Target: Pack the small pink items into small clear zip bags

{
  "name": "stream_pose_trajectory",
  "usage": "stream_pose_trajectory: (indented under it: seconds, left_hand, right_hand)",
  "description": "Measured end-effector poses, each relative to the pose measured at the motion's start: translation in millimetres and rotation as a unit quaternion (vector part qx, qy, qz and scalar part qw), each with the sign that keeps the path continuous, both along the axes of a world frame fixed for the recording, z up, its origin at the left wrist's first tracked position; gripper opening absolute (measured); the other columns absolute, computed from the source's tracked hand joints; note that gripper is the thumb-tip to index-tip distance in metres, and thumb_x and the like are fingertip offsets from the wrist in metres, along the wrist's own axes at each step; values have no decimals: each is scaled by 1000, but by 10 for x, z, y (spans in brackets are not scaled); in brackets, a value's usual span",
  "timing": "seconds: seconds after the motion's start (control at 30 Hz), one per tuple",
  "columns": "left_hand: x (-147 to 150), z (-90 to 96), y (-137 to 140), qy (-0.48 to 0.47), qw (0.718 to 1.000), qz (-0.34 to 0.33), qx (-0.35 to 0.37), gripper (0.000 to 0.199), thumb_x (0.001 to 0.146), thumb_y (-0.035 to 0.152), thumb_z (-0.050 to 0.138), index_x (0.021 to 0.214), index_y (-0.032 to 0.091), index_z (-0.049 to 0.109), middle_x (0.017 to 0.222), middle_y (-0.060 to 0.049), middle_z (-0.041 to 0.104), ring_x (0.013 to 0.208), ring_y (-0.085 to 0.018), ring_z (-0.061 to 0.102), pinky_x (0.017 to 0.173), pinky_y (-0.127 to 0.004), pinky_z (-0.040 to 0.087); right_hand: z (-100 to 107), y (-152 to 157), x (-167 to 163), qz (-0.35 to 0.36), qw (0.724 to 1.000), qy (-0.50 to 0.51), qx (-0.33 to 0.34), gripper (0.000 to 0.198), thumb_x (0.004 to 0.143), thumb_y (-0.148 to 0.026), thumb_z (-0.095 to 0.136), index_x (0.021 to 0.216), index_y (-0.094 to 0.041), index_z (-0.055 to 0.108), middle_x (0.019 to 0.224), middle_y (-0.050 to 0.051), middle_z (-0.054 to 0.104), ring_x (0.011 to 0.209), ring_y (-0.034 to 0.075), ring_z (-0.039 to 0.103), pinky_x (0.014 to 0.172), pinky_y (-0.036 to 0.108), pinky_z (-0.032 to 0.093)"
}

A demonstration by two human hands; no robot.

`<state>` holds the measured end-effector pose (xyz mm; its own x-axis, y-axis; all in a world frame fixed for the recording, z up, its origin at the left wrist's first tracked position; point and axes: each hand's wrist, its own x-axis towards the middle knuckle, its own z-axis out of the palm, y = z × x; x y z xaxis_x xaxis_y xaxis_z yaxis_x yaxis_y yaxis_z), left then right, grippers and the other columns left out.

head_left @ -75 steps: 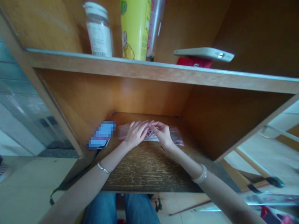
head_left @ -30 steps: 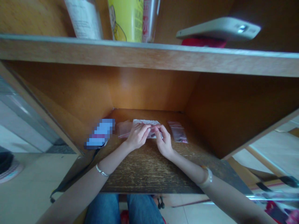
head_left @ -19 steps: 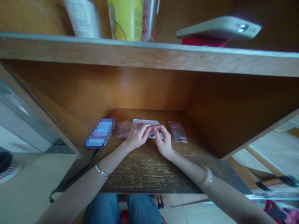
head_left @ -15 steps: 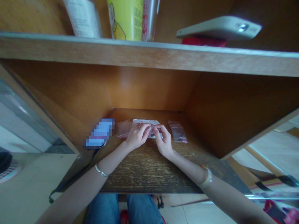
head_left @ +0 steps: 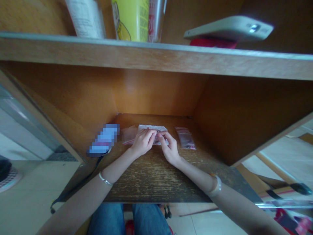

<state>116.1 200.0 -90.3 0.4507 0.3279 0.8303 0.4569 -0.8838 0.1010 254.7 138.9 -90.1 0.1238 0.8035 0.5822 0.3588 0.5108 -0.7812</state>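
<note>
My left hand and my right hand meet over a white sheet, which looks like paper or a flat packet, on the dark wooden desk. Both hands are closed, thumbs against fingertips. Something small and dark shows between the fingertips, too small to name. To the left of my left hand lies a clear zip bag with a red seal line. Right of my right hand rests another clear zip bag, with small dark and pinkish bits at its bottom.
A phone-like device, pixelated, leans at the left with a dark strap. Cubby walls enclose the sides and back. On the shelf above stand a yellow container, a white one, and a pale flat device on something red.
My fingertips have drawn slightly closer together, with the right ones shifting a little left. The bags and the sheet stay in place.
</note>
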Motion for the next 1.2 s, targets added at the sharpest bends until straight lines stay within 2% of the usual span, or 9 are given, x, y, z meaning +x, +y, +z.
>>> stream_pose_trajectory:
  seconds: [0.3, 0.47, 0.77, 1.0, 1.2]
  left_hand:
    - [-3, 3, -7, -8, 999, -35, -33, 13, 91, 21, 44, 97, 18, 55, 88, -5, 68, 81, -16, 63, 77, -32, 49]
    - [-2, 17, -15, -11, 999, -44, -24, 11, 89, 18, 45, 95, 18, 55, 86, -4, 68, 80, -16, 63, 76, -31, 49]
    - [-9, 28, -18, -2, 999, -39, -11, 12, 90, 18, 43, 91, 18, 55, 84, -5, 68, 78, -17, 63, 75, -31, 49]
    - [-5, 33, -25, -3, 999, -50, -17, 9, 88, 17, 45, 91, 18, 54, 83, -4, 68, 76, -16, 62, 73, -29, 49]
    - [6, 41, -40, 12, 999, -41, -15, 8, 88, 17, 45, 85, 19, 52, 78, -3, 66, 71, -16, 61, 70, -30, 48]
  right_hand:
    - [-18, 15, 1, -4, 1000, -5, 6, 21, 91, -36, 47, 83, -20, 58, 77, 3, 61, 73, 16, 57, 71, 31, 46]
    - [-4, 11, -1, -7, 1000, -5, 22, 22, 90, -38, 48, 80, -19, 57, 74, 2, 60, 70, 15, 55, 68, 30, 45]
    - [-15, 6, 2, -3, 1000, 11, -15, 27, 90, -40, 48, 77, -19, 59, 68, 1, 58, 63, 14, 53, 63, 27, 44]
    - [-7, -1, 1, -14, 1000, -8, 17, 25, 90, -37, 48, 76, -19, 59, 69, 1, 59, 64, 13, 54, 61, 26, 45]
    - [35, -25, 43, -40, 992, -94, 71, 18, 86, -29, 53, 72, -19, 57, 66, 1, 60, 59, 12, 53, 58, 24, 44]
